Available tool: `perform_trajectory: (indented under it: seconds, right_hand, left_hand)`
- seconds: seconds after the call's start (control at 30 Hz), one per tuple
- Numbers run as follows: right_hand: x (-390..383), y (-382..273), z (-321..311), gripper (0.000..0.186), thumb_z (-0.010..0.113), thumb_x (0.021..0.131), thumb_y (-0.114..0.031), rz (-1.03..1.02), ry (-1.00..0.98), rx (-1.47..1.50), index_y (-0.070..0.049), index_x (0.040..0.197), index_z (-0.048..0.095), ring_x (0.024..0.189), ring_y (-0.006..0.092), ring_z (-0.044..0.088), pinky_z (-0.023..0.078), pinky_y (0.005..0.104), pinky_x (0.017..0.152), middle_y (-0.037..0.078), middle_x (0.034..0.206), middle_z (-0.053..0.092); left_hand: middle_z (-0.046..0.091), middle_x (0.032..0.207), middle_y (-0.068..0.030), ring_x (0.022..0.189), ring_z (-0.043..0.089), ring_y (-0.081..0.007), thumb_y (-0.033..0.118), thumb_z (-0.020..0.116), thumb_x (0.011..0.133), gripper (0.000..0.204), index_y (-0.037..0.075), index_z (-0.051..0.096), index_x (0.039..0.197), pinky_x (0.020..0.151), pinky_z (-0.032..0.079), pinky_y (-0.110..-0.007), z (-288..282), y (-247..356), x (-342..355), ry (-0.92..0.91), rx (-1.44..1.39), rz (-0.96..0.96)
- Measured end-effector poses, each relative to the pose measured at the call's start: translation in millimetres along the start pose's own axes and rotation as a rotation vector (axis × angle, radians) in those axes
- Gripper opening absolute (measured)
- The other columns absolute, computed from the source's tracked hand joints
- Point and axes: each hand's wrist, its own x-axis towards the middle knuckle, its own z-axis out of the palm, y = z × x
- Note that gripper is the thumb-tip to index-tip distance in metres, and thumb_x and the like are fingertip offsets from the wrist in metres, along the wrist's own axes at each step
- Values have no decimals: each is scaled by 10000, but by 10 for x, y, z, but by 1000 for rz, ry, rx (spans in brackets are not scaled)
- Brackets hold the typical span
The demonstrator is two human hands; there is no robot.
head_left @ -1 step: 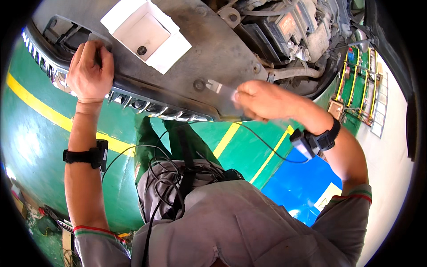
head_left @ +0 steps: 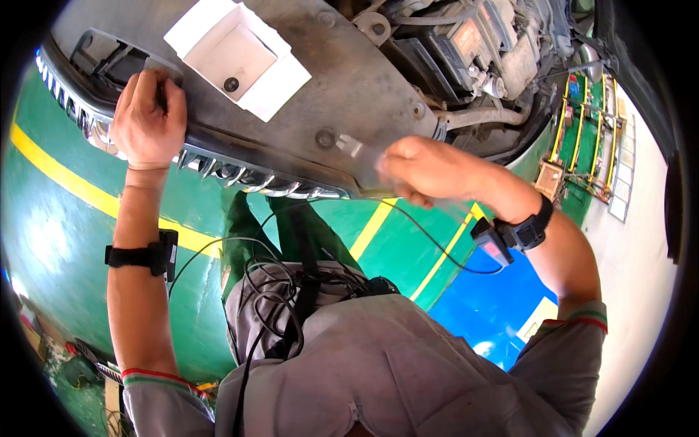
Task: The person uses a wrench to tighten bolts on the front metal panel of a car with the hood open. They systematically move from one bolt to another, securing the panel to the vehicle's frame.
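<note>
Little has moved since the earlier frame: our right hand (head_left: pixel 429 169) and its forked tool (head_left: pixel 352 148) have shifted slightly toward us, and the rest lies much as it did. Motion blurs that hand; its fingers close around the tool, hiding the handle. The metal prongs show over the dark panel (head_left: pixel 313 65), just beside a round clip (head_left: pixel 325 138), though from this angle we cannot tell whether they touch the surface.

Our left hand (head_left: pixel 149 120) rests with curled fingers on the panel's front edge, beside an opening (head_left: pixel 109 58). Its fingertips are hidden, so we cannot say whether it has hold of anything.

Just right of it stands an open white box (head_left: pixel 280 87), cut off at the top edge, covering part of the panel; one small black plug (head_left: pixel 231 84) lies inside. Engine parts (head_left: pixel 470 54) crowd the upper right. Below, the grille (head_left: pixel 233 173) runs along the front, and a cable (head_left: pixel 477 272) loops past our right wrist.
</note>
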Motion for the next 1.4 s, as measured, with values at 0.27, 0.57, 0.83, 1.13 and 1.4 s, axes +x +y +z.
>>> perform_trajectory:
  seconds: [0.27,0.57,0.83,1.13,1.4]
  right_hand:
    - [68,87,383,247,508,960,-212,-2,-39,520,13,961,612,538,124,499,397,287,479,29,666,535]
    - [56,128,572,233,503,953,-153,-15,49,819,53,1024,586,528,111,468,358,290,468,20,654,513]
    - [226,-1,454,204,485,916,-82,82,9,915,41,1042,588,508,95,417,320,281,464,9,656,490]
    - [233,-111,247,157,496,877,-144,-33,29,487,-55,835,618,522,72,521,389,268,461,4,704,623]
    - [201,88,685,232,482,884,-92,-102,235,676,77,953,626,529,171,550,438,355,449,92,708,607]
  left_hand:
    - [645,781,-32,698,650,-247,116,655,834,19,115,665,850,597,510,-347,48,14,-20,31,4,49]
    - [650,834,-49,731,642,-280,146,627,903,49,107,657,900,633,505,-372,18,34,-49,-34,-4,45]
    - [675,879,-108,761,670,-301,149,658,921,95,55,649,931,642,519,-385,-280,369,-284,-195,-142,-187]
    - [633,831,-75,688,637,-268,98,723,849,110,88,657,937,588,511,-376,-446,1193,-823,-438,-394,-45]
    - [642,1044,-56,833,688,-320,96,657,880,250,170,674,1118,683,559,-434,249,1429,-587,-646,-253,180]
